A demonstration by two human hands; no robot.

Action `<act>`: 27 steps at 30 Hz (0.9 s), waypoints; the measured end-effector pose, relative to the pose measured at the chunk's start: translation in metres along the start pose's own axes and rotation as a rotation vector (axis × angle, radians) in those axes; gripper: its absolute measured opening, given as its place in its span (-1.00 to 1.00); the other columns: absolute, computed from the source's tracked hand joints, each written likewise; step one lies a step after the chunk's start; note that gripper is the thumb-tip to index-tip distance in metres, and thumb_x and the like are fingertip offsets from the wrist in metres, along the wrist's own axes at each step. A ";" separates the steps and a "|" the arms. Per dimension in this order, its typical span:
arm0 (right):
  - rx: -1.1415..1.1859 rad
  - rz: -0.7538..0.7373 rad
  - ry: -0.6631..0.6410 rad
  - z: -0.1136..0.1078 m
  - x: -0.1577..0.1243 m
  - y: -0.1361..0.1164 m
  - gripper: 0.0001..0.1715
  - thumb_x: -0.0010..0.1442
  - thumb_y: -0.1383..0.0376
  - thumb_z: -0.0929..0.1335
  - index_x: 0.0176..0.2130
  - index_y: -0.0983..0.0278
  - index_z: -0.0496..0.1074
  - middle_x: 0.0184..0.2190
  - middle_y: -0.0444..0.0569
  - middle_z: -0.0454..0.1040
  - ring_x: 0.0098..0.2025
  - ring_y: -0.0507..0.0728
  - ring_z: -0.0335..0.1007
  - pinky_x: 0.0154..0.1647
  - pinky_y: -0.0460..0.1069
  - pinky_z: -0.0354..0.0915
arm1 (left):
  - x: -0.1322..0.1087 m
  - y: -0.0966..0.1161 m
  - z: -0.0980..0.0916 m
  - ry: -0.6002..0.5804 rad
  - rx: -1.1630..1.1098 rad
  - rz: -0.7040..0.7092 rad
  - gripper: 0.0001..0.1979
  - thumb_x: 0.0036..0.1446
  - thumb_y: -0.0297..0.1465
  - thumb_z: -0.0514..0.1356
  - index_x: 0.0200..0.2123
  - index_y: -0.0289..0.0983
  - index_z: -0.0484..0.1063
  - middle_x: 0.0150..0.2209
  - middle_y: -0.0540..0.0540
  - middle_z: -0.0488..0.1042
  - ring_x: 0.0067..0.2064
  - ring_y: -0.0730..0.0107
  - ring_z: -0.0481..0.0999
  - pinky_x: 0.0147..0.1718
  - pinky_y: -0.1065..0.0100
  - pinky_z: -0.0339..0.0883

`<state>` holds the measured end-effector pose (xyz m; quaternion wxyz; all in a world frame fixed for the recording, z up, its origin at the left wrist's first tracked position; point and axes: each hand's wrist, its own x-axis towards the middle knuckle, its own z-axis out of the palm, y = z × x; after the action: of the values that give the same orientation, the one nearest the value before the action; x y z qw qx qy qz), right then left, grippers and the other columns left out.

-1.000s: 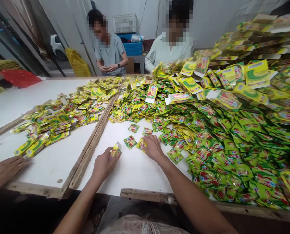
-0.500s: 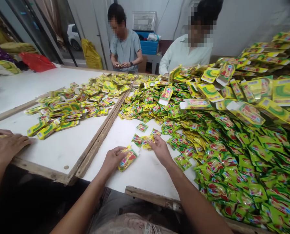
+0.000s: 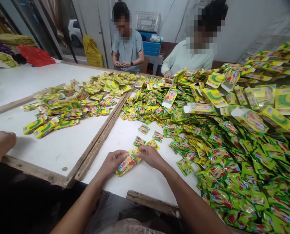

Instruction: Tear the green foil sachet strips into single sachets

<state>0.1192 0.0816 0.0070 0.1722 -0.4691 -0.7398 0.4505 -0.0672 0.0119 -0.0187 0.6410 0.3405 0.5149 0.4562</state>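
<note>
My left hand [image 3: 113, 161] grips a small yellow-green carton [image 3: 126, 164] just above the white table [image 3: 145, 177]. My right hand [image 3: 149, 156] meets it at the carton's open end, fingers pinched on a small sachet [image 3: 136, 151] there. Three loose green sachets [image 3: 149, 138] lie just beyond my hands. A huge heap of the same sachets [image 3: 222, 156] spreads to the right.
Flat yellow cartons [image 3: 252, 94] are stacked at the back right, and filled cartons [image 3: 69, 104] lie on the left board. Another person's hand [image 3: 0, 143] rests at the left edge. Two people sit across the table [image 3: 127, 48] [image 3: 186, 58]. A wooden strip [image 3: 101, 136] divides the boards.
My right hand has come back from the loose sachets to the carton's open end with a sachet. The carton has tilted flatter in my left hand. The hand at the left has drawn back.
</note>
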 end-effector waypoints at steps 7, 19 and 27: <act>-0.535 0.067 0.281 -0.003 0.037 -0.006 -0.74 0.07 0.21 0.38 -0.20 0.26 0.42 -0.19 0.04 0.47 -0.08 0.20 0.23 -0.13 0.02 0.12 | 0.001 0.008 -0.001 0.124 -0.099 -0.024 -0.55 -0.29 -0.20 0.40 -0.32 -0.36 0.48 -0.46 -0.09 0.56 -0.49 0.43 0.47 -0.48 0.45 0.30; 0.191 -0.020 0.235 -0.014 0.011 0.010 -0.67 0.11 0.09 0.29 -0.20 0.25 0.37 -0.46 -0.14 0.40 -0.50 0.02 0.23 -0.48 -0.09 0.14 | 0.002 0.003 -0.007 0.133 0.097 0.050 -0.56 -0.16 -0.11 0.32 -0.31 -0.36 0.51 -0.44 -0.11 0.55 -0.45 0.34 0.48 -0.46 0.39 0.31; -0.118 -0.097 -0.010 -0.019 -0.009 -0.006 -0.73 0.07 0.15 0.34 -0.52 0.28 0.37 -0.63 -0.22 0.24 -0.51 -0.02 0.09 -0.49 -0.13 -0.02 | -0.003 0.014 -0.001 -0.014 0.198 0.094 -0.60 -0.07 -0.15 0.28 -0.22 -0.31 0.51 -0.33 -0.10 0.57 -0.36 0.33 0.50 -0.36 0.39 0.33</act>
<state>0.1331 0.0822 0.0236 0.1621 -0.4400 -0.7878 0.3994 -0.0721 0.0140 -0.0050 0.5858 0.4292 0.5362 0.4302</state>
